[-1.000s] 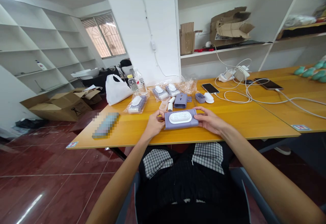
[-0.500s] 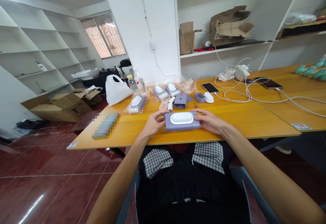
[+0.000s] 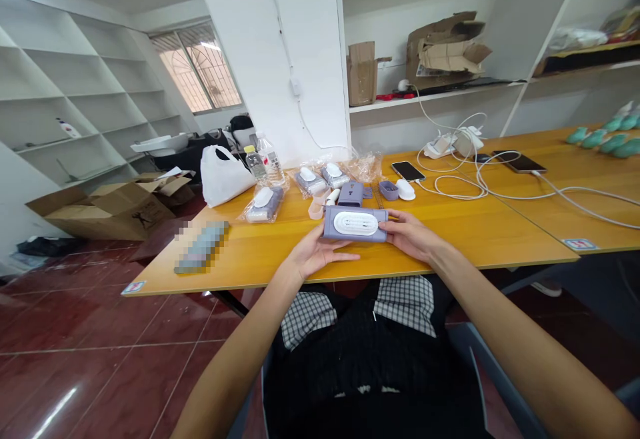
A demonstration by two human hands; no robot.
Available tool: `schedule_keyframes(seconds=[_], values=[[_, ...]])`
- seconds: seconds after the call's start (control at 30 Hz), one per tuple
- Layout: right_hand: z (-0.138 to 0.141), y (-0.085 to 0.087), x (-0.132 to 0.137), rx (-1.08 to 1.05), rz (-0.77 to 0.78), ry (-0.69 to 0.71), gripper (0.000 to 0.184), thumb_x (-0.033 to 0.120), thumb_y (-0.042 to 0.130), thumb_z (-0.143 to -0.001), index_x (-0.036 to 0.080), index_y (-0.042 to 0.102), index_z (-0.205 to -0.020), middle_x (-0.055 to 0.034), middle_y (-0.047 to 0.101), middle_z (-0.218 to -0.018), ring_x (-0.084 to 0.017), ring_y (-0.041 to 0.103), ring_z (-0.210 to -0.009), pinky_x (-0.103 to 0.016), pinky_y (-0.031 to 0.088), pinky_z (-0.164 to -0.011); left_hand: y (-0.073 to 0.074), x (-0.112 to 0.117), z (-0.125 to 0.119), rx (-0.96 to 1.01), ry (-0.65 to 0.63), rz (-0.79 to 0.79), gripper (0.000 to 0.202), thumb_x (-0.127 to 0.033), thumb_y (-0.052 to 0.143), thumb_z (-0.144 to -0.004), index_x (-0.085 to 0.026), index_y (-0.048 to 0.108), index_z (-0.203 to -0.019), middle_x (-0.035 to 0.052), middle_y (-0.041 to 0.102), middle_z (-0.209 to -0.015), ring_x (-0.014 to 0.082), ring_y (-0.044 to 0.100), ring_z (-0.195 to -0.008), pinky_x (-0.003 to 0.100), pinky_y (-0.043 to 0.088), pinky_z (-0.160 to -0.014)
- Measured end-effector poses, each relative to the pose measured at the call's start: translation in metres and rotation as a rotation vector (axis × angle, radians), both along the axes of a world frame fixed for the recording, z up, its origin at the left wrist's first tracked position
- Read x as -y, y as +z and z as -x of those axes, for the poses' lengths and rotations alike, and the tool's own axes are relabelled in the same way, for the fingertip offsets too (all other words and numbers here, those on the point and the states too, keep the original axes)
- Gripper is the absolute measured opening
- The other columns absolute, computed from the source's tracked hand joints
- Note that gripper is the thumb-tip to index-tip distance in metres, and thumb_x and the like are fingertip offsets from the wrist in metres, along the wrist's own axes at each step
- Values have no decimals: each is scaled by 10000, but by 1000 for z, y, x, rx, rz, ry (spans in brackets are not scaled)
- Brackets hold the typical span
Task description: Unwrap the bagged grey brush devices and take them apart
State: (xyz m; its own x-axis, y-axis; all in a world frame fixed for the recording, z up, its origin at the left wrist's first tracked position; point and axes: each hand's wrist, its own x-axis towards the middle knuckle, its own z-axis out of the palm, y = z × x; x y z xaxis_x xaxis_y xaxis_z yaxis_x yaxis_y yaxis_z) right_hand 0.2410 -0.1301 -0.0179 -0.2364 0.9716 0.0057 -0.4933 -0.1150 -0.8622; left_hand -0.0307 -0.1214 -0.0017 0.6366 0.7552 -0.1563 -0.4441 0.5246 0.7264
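A purple-grey plastic case with a white oval brush (image 3: 355,224) on its face is between my two hands, tilted up just above the table. My right hand (image 3: 407,234) grips its right end, the thumb on the front near the brush. At the left end, my left hand (image 3: 320,250) holds the case's edge, with some fingers stretched out beneath it. Behind the case lie another purple case part (image 3: 351,192), a small purple tray (image 3: 389,190), a white oval cap (image 3: 405,190), a white cylindrical piece (image 3: 332,198) and a clear plastic piece (image 3: 317,209).
Bagged purple-and-white units (image 3: 265,204) lie at the back left, near a white plastic bag (image 3: 225,176) and bottles (image 3: 270,159). A pixelated flat object (image 3: 203,247) is on the left. Phones (image 3: 407,171) and white cables (image 3: 465,189) spread right on the wooden table (image 3: 480,232).
The case has been raised and tilted so the brush face turns more toward me. My left hand has shifted its hold, its fingers now extending below the case. The view has moved slightly.
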Motion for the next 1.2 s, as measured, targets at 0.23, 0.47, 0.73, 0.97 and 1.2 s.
schedule_keyframes(seconds=[0.23, 0.47, 0.73, 0.97, 1.2], values=[[1, 2, -1, 30, 40, 8, 450, 191, 979, -708, 197, 737, -1087, -87, 790, -1133, -225, 762, -1079, -360, 623, -1048, 6, 8, -20, 162, 162, 139, 491, -294, 457, -1091, -198, 494, -1572, 171, 687, -1460, 428, 530, -1487, 791, 355, -1215], [4, 7, 5, 103, -13, 32, 450, 260, 964, -725, 202, 716, -1096, -93, 780, -1130, -229, 753, -1053, -382, 626, -1006, 13, 15, -25, 156, 265, 102, 489, -318, 432, -1106, -241, 480, -1587, 163, 663, -1495, 432, 574, -1447, 749, 504, -1119], [6, 7, 8, 167, -102, 34, 421, 272, 941, -676, 224, 758, -1052, -67, 778, -1079, -226, 721, -1028, -370, 602, -952, 11, 14, -26, 104, 342, 80, 447, -331, 448, -1109, -265, 525, -1545, 145, 700, -1432, 389, 678, -1315, 631, 647, -977], [10, 11, 9, 211, -93, -4, 332, 224, 851, -672, 242, 722, -978, -18, 730, -968, -204, 697, -956, -346, 601, -870, 11, 15, -27, 103, 335, 112, 467, -334, 387, -1122, -240, 494, -1567, 155, 732, -1373, 372, 709, -1265, 586, 671, -934], [13, 12, 9, 167, -66, 18, 307, 213, 793, -654, 240, 652, -926, 6, 687, -916, -192, 673, -834, -329, 621, -689, 11, 16, -31, 87, 336, 152, 480, -317, 376, -1115, -202, 500, -1564, 166, 735, -1364, 373, 721, -1243, 568, 677, -926]])
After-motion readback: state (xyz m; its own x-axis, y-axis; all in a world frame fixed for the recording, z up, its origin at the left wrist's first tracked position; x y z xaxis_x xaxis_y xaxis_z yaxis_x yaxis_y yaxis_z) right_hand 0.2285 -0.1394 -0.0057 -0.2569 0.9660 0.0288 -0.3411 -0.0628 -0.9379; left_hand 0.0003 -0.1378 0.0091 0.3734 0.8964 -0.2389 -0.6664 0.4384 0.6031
